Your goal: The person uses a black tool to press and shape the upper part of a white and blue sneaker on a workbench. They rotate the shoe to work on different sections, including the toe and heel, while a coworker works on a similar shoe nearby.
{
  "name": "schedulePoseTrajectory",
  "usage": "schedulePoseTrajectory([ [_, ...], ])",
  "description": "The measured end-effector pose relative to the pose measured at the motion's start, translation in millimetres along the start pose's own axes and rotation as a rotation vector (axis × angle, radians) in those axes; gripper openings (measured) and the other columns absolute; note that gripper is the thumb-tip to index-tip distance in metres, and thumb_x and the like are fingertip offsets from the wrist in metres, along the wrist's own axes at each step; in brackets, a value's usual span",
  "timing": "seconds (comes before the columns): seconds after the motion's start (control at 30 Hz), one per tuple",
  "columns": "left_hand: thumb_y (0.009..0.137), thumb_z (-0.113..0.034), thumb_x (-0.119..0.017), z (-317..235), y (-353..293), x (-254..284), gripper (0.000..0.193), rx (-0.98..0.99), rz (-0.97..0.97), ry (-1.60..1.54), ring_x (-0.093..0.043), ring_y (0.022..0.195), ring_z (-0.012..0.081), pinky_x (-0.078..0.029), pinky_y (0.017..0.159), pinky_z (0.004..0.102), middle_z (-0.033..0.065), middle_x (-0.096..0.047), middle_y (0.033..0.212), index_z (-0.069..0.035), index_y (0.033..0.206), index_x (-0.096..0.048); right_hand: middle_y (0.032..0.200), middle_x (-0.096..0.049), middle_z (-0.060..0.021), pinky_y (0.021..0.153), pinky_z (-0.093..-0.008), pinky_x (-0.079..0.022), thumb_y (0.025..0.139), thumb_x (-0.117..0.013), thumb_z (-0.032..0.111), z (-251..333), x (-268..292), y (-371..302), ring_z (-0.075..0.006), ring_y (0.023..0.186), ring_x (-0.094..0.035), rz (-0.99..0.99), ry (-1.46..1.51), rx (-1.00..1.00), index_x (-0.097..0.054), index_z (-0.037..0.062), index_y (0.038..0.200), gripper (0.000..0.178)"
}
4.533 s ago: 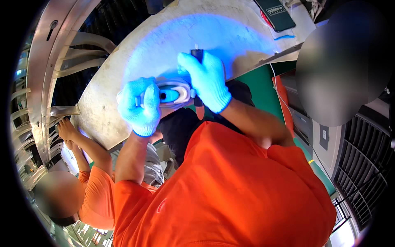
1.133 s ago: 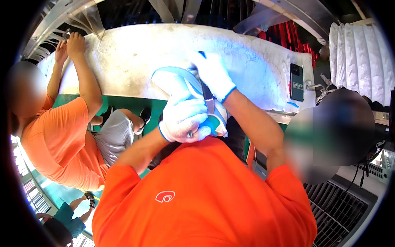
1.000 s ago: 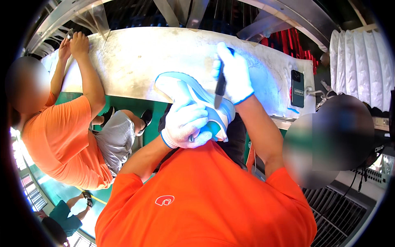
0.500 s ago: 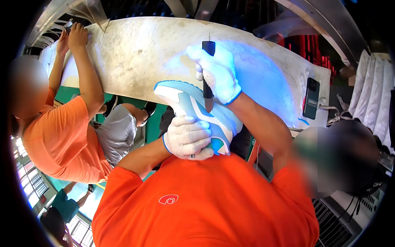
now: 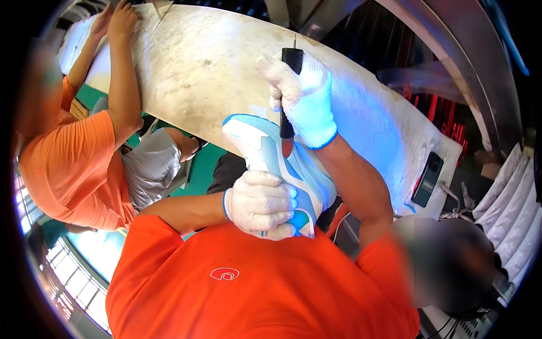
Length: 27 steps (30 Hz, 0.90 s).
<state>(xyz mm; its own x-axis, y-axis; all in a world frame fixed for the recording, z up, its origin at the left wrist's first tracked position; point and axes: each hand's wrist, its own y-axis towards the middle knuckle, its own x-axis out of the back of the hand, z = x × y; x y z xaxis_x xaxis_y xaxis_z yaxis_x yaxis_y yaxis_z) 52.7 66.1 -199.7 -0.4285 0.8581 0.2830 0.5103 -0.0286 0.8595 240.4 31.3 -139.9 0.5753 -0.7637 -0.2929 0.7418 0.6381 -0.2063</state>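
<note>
The fingers of the right hand (image 5: 305, 93), forearm slanting up-left, are closed around a black-handled tool (image 5: 286, 125), its tip over the blue-and-white shoe (image 5: 302, 174), which lies on their near side by the tabletop (image 5: 195, 85) edge, long axis far-left to near-right, near end clamped in fingers of the left hand (image 5: 261, 204).

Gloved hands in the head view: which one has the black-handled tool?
The right hand, farther from the orange shirt, has its fingers around the black-handled tool. The left hand instead grips the pale blue-and-white shoe.
</note>
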Motion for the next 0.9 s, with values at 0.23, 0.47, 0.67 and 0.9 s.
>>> schedulePoseTrajectory([
  [0.23,0.081,-0.023,-0.088,5,20,-1,0.022,0.059,0.008,-0.048,-0.078,0.09,0.026,-0.059,0.085,0.0428,0.0067,-0.076,0.096,-0.01,0.093,-0.074,0.065,-0.063,-0.0015,0.051,-0.0291,-0.047,0.095,-0.087,0.019,1,-1,25,-0.0091,0.054,-0.058,0.171,-0.398,0.084,-0.068,0.0039,0.084,0.026],
  [0.47,0.081,-0.027,-0.089,14,29,-5,0.021,0.072,0.019,-0.09,-0.078,0.087,0.0256,-0.063,0.083,0.0419,0.0054,-0.076,0.094,-0.013,0.088,-0.075,0.064,-0.06,-0.0013,0.048,-0.0283,-0.044,0.093,-0.088,0.02,8,-17,40,-0.0096,0.05,-0.055,0.253,-0.42,-0.051,-0.063,0.0057,0.08,0.032],
  [0.67,0.086,-0.028,-0.085,10,30,-6,0.014,0.048,0.019,-0.001,-0.077,0.086,0.0232,-0.064,0.083,0.0422,0.0024,-0.076,0.091,-0.019,0.083,-0.074,0.063,-0.062,-0.0019,0.049,-0.0289,-0.046,0.091,-0.088,0.023,2,-29,64,-0.01,0.051,-0.058,0.414,-0.391,-0.127,-0.067,0.004,0.074,0.033],
  [0.9,0.092,-0.026,-0.083,16,33,-5,0.014,-0.046,-0.03,0.047,-0.076,0.088,0.0224,-0.065,0.085,0.0412,0.0019,-0.075,0.094,-0.02,0.084,-0.073,0.063,-0.06,-0.002,0.049,-0.029,-0.046,0.09,-0.087,0.018,-1,-42,75,-0.0104,0.05,-0.056,0.452,-0.248,-0.082,-0.067,0.004,0.072,0.031],
])
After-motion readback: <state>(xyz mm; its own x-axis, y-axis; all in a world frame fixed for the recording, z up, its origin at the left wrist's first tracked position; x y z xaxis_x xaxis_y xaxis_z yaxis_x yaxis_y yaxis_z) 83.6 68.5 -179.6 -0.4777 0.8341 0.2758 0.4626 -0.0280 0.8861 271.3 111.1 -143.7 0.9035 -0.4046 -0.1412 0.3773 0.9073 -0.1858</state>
